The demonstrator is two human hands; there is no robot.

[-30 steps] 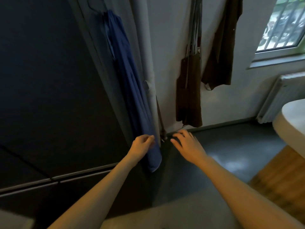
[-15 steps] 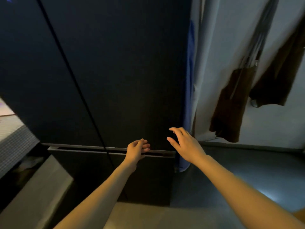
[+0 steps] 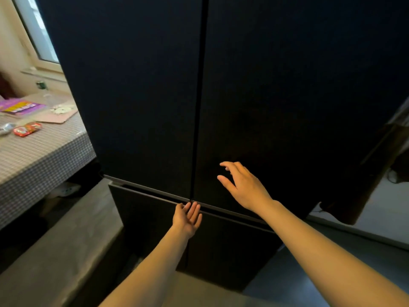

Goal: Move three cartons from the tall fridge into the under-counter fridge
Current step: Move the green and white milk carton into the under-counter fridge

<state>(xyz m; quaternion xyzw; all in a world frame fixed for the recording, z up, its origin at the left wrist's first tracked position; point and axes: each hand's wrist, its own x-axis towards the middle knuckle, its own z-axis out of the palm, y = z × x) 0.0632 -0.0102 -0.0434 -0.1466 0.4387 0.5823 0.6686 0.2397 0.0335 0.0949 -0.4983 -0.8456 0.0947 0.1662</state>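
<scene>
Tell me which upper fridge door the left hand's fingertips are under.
The left hand reaches the bottom edge where both tall black upper doors meet; its fingertips lie mostly under the right-hand door, just beside the seam.

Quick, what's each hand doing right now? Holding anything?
Left hand: open, palm up, fingertips at the gap under the tall fridge doors, holding nothing.
Right hand: open, holding nothing.

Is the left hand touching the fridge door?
Touching. The head view shows the left hand's fingertips reaching into the groove under the tall fridge's doors.
</scene>
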